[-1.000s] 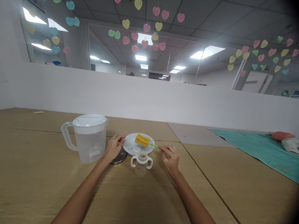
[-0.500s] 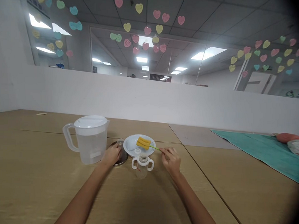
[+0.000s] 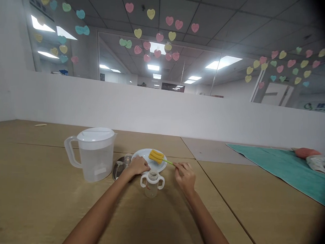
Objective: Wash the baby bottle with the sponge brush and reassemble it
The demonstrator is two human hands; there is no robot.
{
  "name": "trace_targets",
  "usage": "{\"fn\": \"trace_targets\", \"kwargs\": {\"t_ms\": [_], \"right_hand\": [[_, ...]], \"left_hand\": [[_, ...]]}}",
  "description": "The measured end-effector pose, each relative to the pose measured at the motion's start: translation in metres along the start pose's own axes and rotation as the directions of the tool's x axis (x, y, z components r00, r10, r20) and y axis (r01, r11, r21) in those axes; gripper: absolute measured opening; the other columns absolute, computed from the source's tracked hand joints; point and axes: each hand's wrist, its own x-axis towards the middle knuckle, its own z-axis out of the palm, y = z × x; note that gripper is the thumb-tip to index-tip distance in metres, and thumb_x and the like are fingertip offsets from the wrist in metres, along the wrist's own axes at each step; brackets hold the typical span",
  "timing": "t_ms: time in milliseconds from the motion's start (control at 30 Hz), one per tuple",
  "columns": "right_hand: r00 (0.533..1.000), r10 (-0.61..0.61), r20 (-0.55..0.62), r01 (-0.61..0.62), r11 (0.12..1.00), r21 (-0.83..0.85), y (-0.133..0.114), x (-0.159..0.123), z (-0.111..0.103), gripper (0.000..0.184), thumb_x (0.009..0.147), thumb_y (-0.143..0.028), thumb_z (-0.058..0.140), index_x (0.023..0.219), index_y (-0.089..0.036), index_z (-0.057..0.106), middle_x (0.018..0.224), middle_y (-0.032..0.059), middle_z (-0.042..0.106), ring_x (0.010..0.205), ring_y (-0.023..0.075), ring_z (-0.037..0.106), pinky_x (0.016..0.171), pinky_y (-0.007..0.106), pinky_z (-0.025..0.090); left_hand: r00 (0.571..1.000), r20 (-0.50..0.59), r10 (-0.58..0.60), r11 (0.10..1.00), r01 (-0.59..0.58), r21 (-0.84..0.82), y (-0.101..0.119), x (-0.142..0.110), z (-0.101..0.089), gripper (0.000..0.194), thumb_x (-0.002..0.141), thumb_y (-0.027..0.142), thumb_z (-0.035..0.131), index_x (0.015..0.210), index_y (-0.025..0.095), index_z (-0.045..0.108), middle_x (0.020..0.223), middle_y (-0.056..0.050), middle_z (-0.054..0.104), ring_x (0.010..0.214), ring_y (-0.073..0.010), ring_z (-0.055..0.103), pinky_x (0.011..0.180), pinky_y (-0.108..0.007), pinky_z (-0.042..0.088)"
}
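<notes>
The right hand [image 3: 186, 176] is clamped on the thin green handle of a sponge brush [image 3: 156, 156], fingers pinched around its end, so that the yellow sponge head points left and lies over a white plate [image 3: 140, 153] on the desk [image 3: 161, 225]. The left hand [image 3: 139, 165] reaches across the plate's near left side with its fingers bent down, the fingertips by the front rim; I cannot tell whether they are closed on anything, since the hand itself hides what is under them. Just in front of the plate, between the two forearms, a clear baby bottle [image 3: 151, 189] stands upright with its neck uncovered and a white two-handled collar [image 3: 153, 178] around it. A round dark metal tray [image 3: 115, 173], partly behind the left wrist, carries a clear domed cover [image 3: 127, 158] and a white straw piece [image 3: 119, 166]. Left of the tray stands a translucent pitcher [image 3: 97, 162] with a white lid [image 3: 96, 134], its handle turned to the left. Well apart at the far right, a teal towel [image 3: 267, 168] is spread out, with an orange-red item and a patterned cloth [image 3: 319, 163] at its back edge.
</notes>
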Motion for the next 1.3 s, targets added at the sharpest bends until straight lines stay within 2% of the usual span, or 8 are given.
{"fn": "trace_targets", "kwargs": {"t_ms": [133, 267, 433, 567, 667, 867, 1033, 1300], "right_hand": [[1.000, 0.013, -0.005, -0.013, 1.000, 0.005, 0.001, 0.000, 0.000, 0.026, 0.078, -0.009, 0.048, 0.088, -0.020, 0.070, 0.074, 0.0036, 0.062, 0.071, 0.0152, 0.052, 0.066, 0.027, 0.044], [0.999, 0.036, -0.026, -0.036, 0.999, 0.006, 0.000, 0.001, -0.001, 0.027, 0.077, -0.009, 0.047, 0.088, -0.020, 0.070, 0.073, 0.0034, 0.062, 0.070, 0.0150, 0.052, 0.066, 0.027, 0.043], [0.999, 0.034, -0.032, -0.032, 0.998, 0.050, -0.001, 0.001, -0.001, 0.027, 0.077, -0.010, 0.048, 0.088, -0.021, 0.070, 0.074, 0.0035, 0.062, 0.070, 0.0148, 0.052, 0.065, 0.027, 0.045], [0.999, 0.036, -0.034, -0.035, 0.999, 0.022, 0.000, 0.000, 0.001, 0.029, 0.076, -0.007, 0.048, 0.086, -0.021, 0.071, 0.072, 0.0037, 0.062, 0.070, 0.0150, 0.052, 0.063, 0.027, 0.045], [0.998, 0.046, -0.034, -0.043, 0.996, 0.079, -0.003, 0.000, -0.001, 0.028, 0.076, -0.009, 0.047, 0.085, -0.021, 0.071, 0.071, 0.0034, 0.062, 0.068, 0.0150, 0.053, 0.062, 0.027, 0.045], [0.995, 0.100, -0.012, -0.091, 0.941, 0.327, -0.014, -0.001, -0.007, 0.021, 0.077, -0.013, 0.051, 0.084, -0.021, 0.069, 0.073, 0.0031, 0.063, 0.071, 0.0157, 0.055, 0.062, 0.028, 0.045], [0.969, 0.245, -0.033, -0.224, 0.927, 0.301, -0.006, -0.002, -0.009, 0.020, 0.077, -0.017, 0.051, 0.084, -0.020, 0.069, 0.077, 0.0044, 0.065, 0.073, 0.0178, 0.056, 0.059, 0.029, 0.044], [0.986, 0.166, -0.010, -0.160, 0.965, 0.209, -0.003, -0.003, -0.008, 0.022, 0.076, -0.017, 0.049, 0.085, -0.021, 0.069, 0.077, 0.0037, 0.065, 0.074, 0.0175, 0.056, 0.061, 0.029, 0.045]], "left_hand": [[0.995, 0.097, -0.013, 1.000, 0.015, -0.016, -0.003, 0.010, -0.002, 0.015, 0.060, 0.032, 0.061, 0.055, 0.018, 0.067, 0.062, -0.007, 0.065, 0.068, -0.0233, 0.058, 0.072, -0.036, 0.040], [0.989, 0.144, 0.026, 0.998, -0.016, -0.066, -0.005, 0.006, -0.007, 0.015, 0.065, 0.031, 0.059, 0.063, 0.018, 0.066, 0.069, -0.004, 0.065, 0.070, -0.0197, 0.057, 0.071, -0.031, 0.041], [0.979, -0.139, 0.146, 0.874, -0.194, -0.446, -0.006, -0.021, -0.010, 0.033, 0.082, 0.045, 0.042, 0.086, 0.018, 0.059, 0.093, -0.004, 0.058, 0.089, -0.0165, 0.052, 0.080, -0.027, 0.041], [0.982, -0.154, 0.105, 0.673, -0.185, -0.717, -0.002, -0.039, -0.015, 0.034, 0.084, 0.048, 0.040, 0.085, 0.017, 0.055, 0.082, -0.002, 0.058, 0.078, -0.0139, 0.053, 0.071, -0.024, 0.043], [0.973, -0.232, -0.014, 0.612, -0.175, -0.772, -0.003, -0.040, -0.013, 0.034, 0.082, 0.049, 0.043, 0.083, 0.017, 0.054, 0.083, -0.004, 0.061, 0.081, -0.0153, 0.055, 0.071, -0.024, 0.044], [0.889, -0.426, -0.169, 0.756, -0.161, -0.635, -0.022, -0.040, -0.003, 0.031, 0.082, 0.046, 0.045, 0.087, 0.017, 0.054, 0.095, -0.007, 0.064, 0.086, -0.0173, 0.059, 0.077, -0.029, 0.045], [0.808, -0.566, -0.161, 0.950, -0.028, -0.310, -0.046, -0.055, -0.008, 0.031, 0.081, 0.040, 0.047, 0.101, 0.017, 0.050, 0.097, -0.008, 0.061, 0.091, -0.0216, 0.058, 0.082, -0.035, 0.044], [0.880, -0.424, -0.216, 0.973, 0.159, -0.166, -0.062, -0.055, 0.010, 0.035, 0.075, 0.023, 0.048, 0.108, 0.013, 0.050, 0.106, -0.013, 0.059, 0.098, -0.0240, 0.056, 0.086, -0.036, 0.043]]}}
